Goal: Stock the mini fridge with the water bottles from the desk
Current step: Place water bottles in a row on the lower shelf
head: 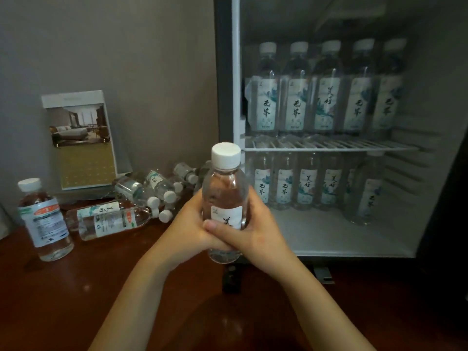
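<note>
A: Gripping one water bottle (pixel 225 188) upright at centre frame with the left hand (pixel 186 225) and the right hand (pixel 257 233), both curled round its lower half, fingers overlapping across the front.

B: Capped?

A: Capped in white, label turned toward the camera. Held just in front of the open mini fridge (pixel 228 72), near its lower left corner, not yet inside.

B: Already stocked?

A: Partly. Standing on the wire shelf (pixel 354 145), upper right of the frame: a row of five bottles (pixel 326 97), close together. Below, on the fridge floor: a second row (pixel 309 186) (hard to count at the dim right end), also upright.

B: And waiting outside?

A: Spread over the dark wooden desk (pixel 76 287), left of frame. Upright at the far left: a lone bottle (pixel 44 221). Lying just beside that: a sideways bottle (pixel 111 220). Heaped behind, toward the fridge: a pile of lying bottles (pixel 154 186), white caps pointing lower right. Propped against the grey wall (pixel 139 46), upper left: a brochure (pixel 81 140) picturing a hotel room.
</note>
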Action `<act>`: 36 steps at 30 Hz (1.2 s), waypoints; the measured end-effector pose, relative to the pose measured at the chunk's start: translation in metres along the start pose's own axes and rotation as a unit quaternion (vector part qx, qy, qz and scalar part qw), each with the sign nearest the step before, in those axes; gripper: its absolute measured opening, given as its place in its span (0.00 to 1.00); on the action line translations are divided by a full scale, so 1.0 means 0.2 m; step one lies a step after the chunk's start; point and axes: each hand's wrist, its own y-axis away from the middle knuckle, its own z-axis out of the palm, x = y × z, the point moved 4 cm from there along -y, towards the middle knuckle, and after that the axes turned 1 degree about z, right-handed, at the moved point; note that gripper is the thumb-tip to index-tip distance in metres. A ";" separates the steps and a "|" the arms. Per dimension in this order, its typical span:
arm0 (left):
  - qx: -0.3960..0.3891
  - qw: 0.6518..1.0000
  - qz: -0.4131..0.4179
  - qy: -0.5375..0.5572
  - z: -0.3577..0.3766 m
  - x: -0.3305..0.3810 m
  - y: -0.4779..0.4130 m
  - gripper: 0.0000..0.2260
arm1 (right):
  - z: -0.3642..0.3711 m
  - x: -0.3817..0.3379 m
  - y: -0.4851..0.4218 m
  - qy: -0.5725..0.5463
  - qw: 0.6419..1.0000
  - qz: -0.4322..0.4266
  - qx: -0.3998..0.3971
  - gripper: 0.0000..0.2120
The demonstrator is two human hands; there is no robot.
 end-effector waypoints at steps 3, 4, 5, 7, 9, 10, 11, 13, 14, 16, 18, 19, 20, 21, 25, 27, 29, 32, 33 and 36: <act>-0.019 1.000 0.012 0.001 0.15 0.03 -0.06 0.35 | -0.16 -0.02 0.08 0.007 1.000 0.000 0.027 0.25; -0.029 1.000 0.013 0.000 0.21 0.03 -0.08 0.35 | -0.21 -0.02 0.11 0.012 0.999 0.003 0.038 0.25; -0.038 0.999 0.015 0.003 0.27 0.04 -0.10 0.34 | -0.27 -0.01 0.13 0.020 0.999 0.007 0.047 0.26; -0.056 0.998 0.019 0.013 0.39 0.03 -0.14 0.33 | -0.37 0.00 0.17 0.042 0.997 0.017 0.065 0.27; -0.069 0.997 0.023 0.021 0.50 0.02 -0.18 0.31 | -0.47 0.03 0.20 0.066 0.994 0.027 0.085 0.29; -0.073 0.997 0.026 0.025 0.55 0.01 -0.21 0.31 | -0.51 0.04 0.22 0.076 0.992 0.033 0.095 0.30; -0.073 0.997 0.027 0.029 0.60 0.00 -0.24 0.32 | -0.56 0.06 0.23 0.081 0.990 0.040 0.105 0.31; -0.065 0.997 0.031 0.038 0.69 -0.04 -0.30 0.32 | -0.64 0.09 0.24 0.079 0.988 0.052 0.119 0.31; -0.061 0.997 0.032 0.044 0.73 -0.06 -0.33 0.31 | -0.68 0.11 0.25 0.078 0.987 0.057 0.128 0.31; -0.062 0.996 0.028 0.061 0.81 -0.10 -0.39 0.29 | -0.74 0.14 0.25 0.076 0.983 0.066 0.150 0.30; -0.064 0.995 0.026 0.074 0.88 -0.13 -0.44 0.26 | -0.80 0.19 0.24 0.064 0.980 0.072 0.174 0.30; -0.064 0.995 0.025 0.079 0.90 -0.15 -0.46 0.27 | -0.82 0.21 0.23 0.060 0.978 0.077 0.184 0.30; -0.066 0.994 0.021 0.086 0.93 -0.17 -0.48 0.28 | -0.85 0.23 0.23 0.060 0.976 0.084 0.192 0.31; -0.069 0.993 0.016 0.095 0.95 -0.18 -0.50 0.29 | -0.86 0.26 0.22 0.062 0.974 0.093 0.197 0.31; -0.073 0.990 0.010 0.124 1.01 -0.23 -0.56 0.30 | -0.94 0.33 0.19 0.086 0.966 0.105 0.219 0.30; -0.066 0.990 0.004 0.125 1.03 -0.26 -0.61 0.30 | -0.96 0.36 0.17 0.083 0.965 0.109 0.223 0.29; -0.068 0.990 -0.013 0.120 1.05 -0.30 -0.66 0.29 | -0.99 0.39 0.14 0.088 0.963 0.109 0.232 0.27; -0.053 0.994 -0.023 0.096 1.07 -0.35 -0.72 0.28 | -1.02 0.42 0.08 0.097 0.959 0.101 0.248 0.22; -0.048 0.995 -0.026 0.086 1.08 -0.36 -0.74 0.28 | -1.04 0.43 0.06 0.104 0.957 0.105 0.251 0.21; -0.036 0.998 -0.025 0.052 1.09 -0.36 -0.78 0.24 | -1.09 0.49 0.00 0.133 0.945 0.136 0.266 0.21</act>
